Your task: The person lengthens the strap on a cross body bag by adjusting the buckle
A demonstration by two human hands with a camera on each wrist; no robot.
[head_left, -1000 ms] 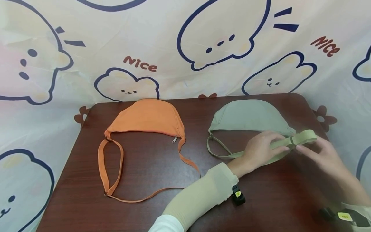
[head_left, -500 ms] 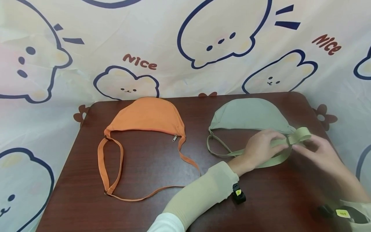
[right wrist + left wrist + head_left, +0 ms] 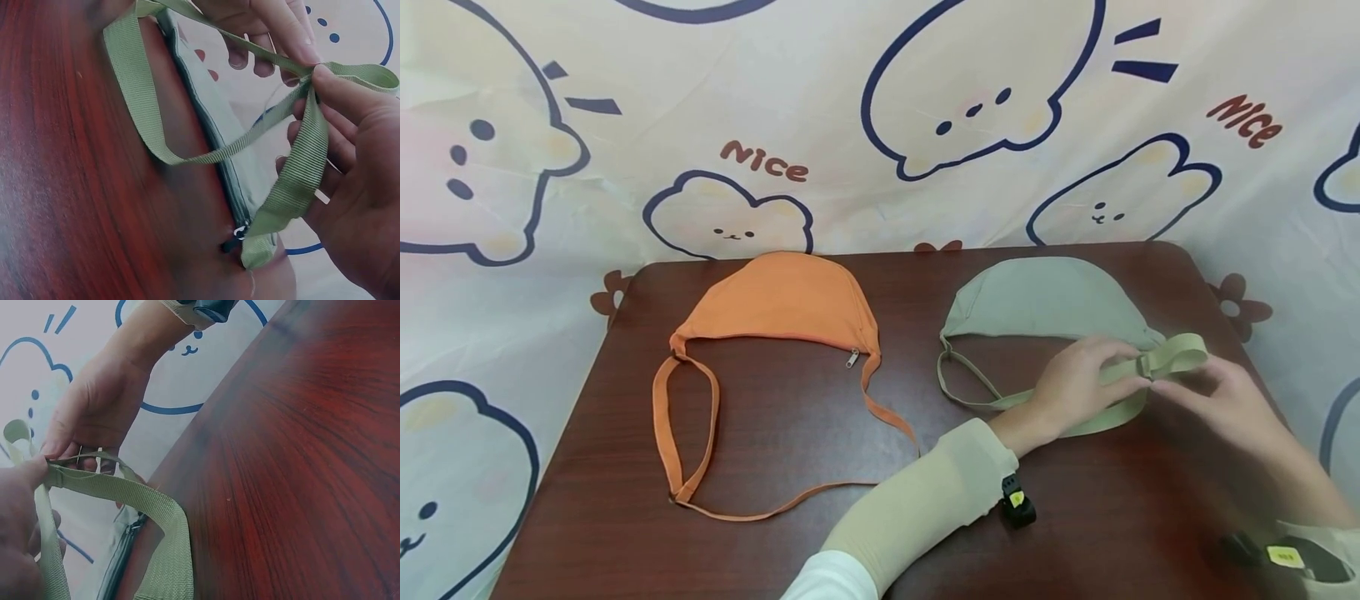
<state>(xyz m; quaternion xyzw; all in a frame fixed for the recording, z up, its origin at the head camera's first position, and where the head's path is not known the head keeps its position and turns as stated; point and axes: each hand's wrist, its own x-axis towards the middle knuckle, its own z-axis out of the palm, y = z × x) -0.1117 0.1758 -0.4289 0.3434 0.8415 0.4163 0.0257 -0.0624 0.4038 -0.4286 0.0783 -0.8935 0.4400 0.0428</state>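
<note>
A pale green waist bag (image 3: 1048,296) lies at the back right of the table, its strap drawn toward the front. My left hand (image 3: 1075,387) pinches this strap (image 3: 134,81) beside its slider buckle (image 3: 1144,367). On the buckle's other side, my right hand (image 3: 1228,400) pinches the webbing between thumb and fingers. A short loop of strap stands up past the buckle, over the right fingertips. In the right wrist view both thumbs meet at the buckle, largely covering it, and a zipper pull (image 3: 239,232) shows at the bag's end.
An orange waist bag (image 3: 782,304) lies at the left, its strap (image 3: 711,425) spread in loops toward the front. My left forearm crosses over part of that strap. A printed cloth (image 3: 835,100) hangs behind the dark wooden table (image 3: 760,558).
My right hand has shifted slightly left, and the buckle has come a little closer to my left hand with it. The slack strap below hangs lower than a second ago.
</note>
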